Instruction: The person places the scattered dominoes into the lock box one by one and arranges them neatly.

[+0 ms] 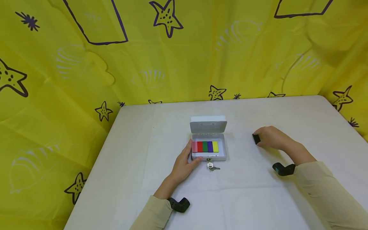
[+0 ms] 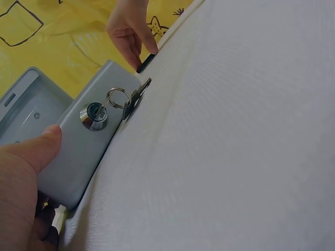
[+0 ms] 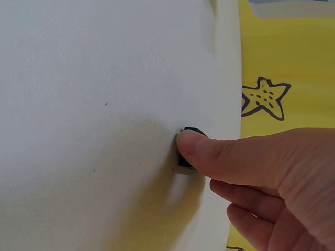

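A small light-grey metal cash box (image 1: 223,147) stands on the table with its lid (image 1: 208,128) raised. Inside lies a row of coloured blocks (image 1: 205,147): pink, red, green, purple and yellow. My left hand (image 1: 181,166) grips the box at its front left corner, thumb on the front wall and fingers along the left side. Keys (image 2: 137,98) on a ring hang from the front lock (image 2: 95,116). To the right of the box, my right hand (image 1: 271,138) pinches a black block (image 1: 256,139) at the tabletop; the thumb covers part of it in the right wrist view.
A white cloth covers the table (image 1: 138,153). Behind it and along the left hangs a yellow curtain (image 1: 184,64) with starfish and fish drawings. Black wrist cameras (image 1: 179,205) sit at both cuffs.
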Motion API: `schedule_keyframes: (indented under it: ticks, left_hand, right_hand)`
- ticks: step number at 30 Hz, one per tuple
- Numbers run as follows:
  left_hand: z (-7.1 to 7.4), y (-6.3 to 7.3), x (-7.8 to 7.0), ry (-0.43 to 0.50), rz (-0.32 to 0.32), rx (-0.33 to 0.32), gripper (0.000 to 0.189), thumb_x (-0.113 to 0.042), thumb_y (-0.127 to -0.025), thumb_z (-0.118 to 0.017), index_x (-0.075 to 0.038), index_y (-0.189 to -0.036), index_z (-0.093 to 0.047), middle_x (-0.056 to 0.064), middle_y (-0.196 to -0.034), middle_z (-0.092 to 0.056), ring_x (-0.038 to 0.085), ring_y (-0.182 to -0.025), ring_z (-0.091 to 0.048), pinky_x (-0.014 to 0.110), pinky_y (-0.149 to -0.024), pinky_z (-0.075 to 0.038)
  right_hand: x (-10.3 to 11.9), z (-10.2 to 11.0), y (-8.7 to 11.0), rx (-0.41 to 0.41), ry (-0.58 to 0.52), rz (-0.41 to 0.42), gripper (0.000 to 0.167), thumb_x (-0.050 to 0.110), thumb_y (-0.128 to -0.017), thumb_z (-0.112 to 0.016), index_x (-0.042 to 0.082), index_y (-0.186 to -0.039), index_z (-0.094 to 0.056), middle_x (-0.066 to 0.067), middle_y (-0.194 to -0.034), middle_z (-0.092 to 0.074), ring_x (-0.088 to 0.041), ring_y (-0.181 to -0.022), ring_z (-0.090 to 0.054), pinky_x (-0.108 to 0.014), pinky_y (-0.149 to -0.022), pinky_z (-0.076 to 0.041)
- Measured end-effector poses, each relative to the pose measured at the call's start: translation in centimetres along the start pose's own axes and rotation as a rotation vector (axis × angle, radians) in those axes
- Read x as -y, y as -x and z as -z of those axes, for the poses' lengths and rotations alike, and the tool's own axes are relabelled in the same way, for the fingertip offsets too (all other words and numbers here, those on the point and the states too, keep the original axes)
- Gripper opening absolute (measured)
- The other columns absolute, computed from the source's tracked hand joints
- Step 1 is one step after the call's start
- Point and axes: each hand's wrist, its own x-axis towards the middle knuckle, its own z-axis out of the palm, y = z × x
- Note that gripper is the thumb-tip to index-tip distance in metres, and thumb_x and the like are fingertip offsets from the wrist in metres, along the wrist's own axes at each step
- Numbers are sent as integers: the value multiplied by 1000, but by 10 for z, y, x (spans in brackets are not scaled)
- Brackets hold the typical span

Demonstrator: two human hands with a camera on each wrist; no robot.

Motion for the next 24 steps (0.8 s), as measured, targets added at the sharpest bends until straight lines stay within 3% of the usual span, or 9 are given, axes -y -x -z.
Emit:
schedule_keyframes:
  ticks: [24]
  left_hand:
    - [1, 0, -2, 3, 1, 2, 82, -43, -87, -59, -10, -148, -15, 1, -151, -19, 16, -136, -18, 36, -107, -22]
  right_hand:
    - [30, -1, 18, -109, -43, 22, 45, 8, -76, -73, -12, -113, -56, -28, -112, -57, -46, -107, -49, -56, -89, -38]
